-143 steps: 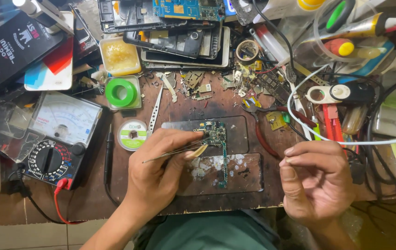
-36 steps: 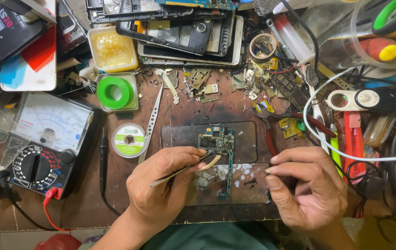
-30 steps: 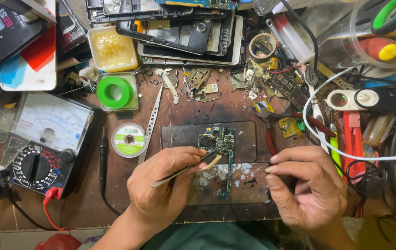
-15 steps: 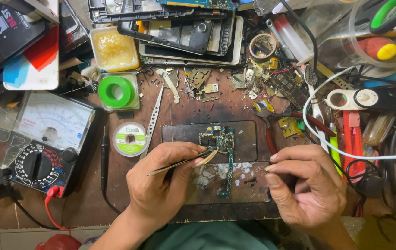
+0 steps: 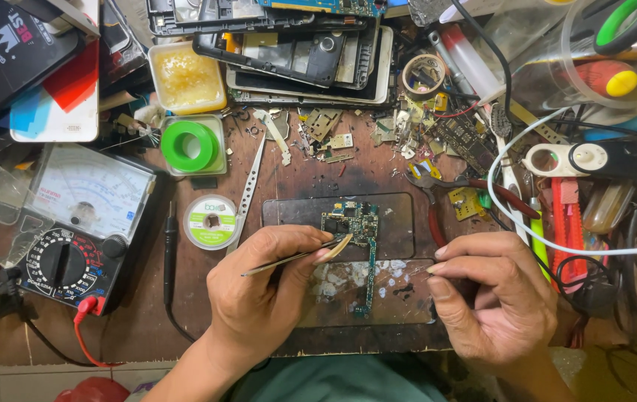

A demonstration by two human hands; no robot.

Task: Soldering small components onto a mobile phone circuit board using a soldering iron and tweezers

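The left hand [image 5: 266,298] pinches tweezers [image 5: 289,258], tips now drawn back just off the circuit board [image 5: 353,223] (lying ahead of it); the right hand [image 5: 493,301], fingertips closed together, rests beside.

Worn brown wooden worktop [image 5: 147,327], scratched, stained, crowded with clutter along far edge. Pale tiled floor [image 5: 5,383] visible below near edge at lower left. Even, bright light overhead.

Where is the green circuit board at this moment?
In the head view, the circuit board lies on the dark mat at the middle of the bench, just beyond the left hand that holds tweezers, and left of the right hand.
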